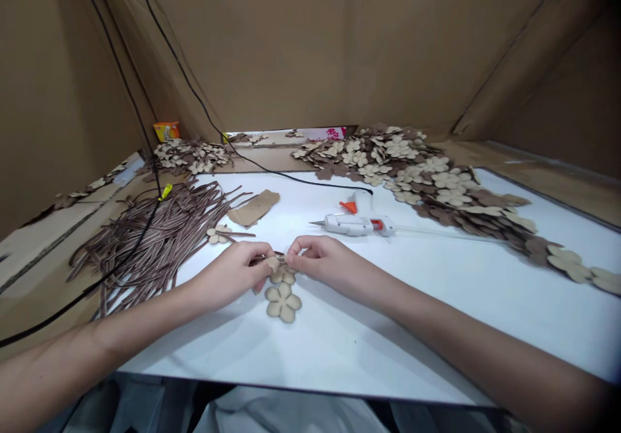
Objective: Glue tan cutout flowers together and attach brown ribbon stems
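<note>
Between the two hands, a short bundle of striped brown strips [266, 260] lies nearly level, its long axis running left to right. The left hand [230, 276] pinches one end beside a cardboard petal [272, 264]; the right hand [317, 261] closes on the other. Just below the grip, a cardboard flower [283, 302] lies on the white table [436, 329]. Beyond, a hot glue gun [356, 224] points left.

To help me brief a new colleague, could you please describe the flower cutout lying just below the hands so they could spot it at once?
Start at the white table, where the left hand and right hand meet. Just below them lie two flower cutouts; the lower one, nearest the front edge, shows whole and touches neither hand.
</note>
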Action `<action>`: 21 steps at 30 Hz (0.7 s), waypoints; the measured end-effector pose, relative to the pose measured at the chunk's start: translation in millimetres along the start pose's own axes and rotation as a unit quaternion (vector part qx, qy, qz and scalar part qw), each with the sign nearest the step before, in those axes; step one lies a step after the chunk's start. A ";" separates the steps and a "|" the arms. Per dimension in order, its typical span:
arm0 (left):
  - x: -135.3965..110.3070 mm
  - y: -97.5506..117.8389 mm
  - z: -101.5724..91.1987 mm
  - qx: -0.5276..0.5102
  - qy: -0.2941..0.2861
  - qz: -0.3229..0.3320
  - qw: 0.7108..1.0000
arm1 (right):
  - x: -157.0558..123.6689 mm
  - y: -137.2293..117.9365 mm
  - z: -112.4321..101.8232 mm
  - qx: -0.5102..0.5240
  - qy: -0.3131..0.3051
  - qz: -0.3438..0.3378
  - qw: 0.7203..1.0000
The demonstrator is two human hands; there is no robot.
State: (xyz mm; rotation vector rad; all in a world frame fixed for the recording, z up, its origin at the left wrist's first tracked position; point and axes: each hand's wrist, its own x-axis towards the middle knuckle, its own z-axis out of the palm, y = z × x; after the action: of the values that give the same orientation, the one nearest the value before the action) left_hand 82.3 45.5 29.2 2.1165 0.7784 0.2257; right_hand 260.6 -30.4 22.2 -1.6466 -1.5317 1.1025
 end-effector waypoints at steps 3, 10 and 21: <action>0.6 -2.1 1.3 0.007 -0.003 -0.001 1.000 | -0.1 -0.6 -0.8 -0.023 0.007 0.004 1.000; 2.6 -0.5 3.6 0.082 0.015 -0.002 0.997 | -2.7 -10.6 1.9 -0.111 0.029 -0.021 0.993; 3.8 -0.9 4.8 0.133 0.023 0.005 0.991 | -3.4 -10.4 -1.6 -0.118 -0.015 -0.022 0.993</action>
State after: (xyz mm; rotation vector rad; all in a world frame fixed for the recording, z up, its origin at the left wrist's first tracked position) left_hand 87.0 45.0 25.1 2.3734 0.8647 0.1842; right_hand 257.3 -32.2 32.5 -1.7464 -1.7657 0.9555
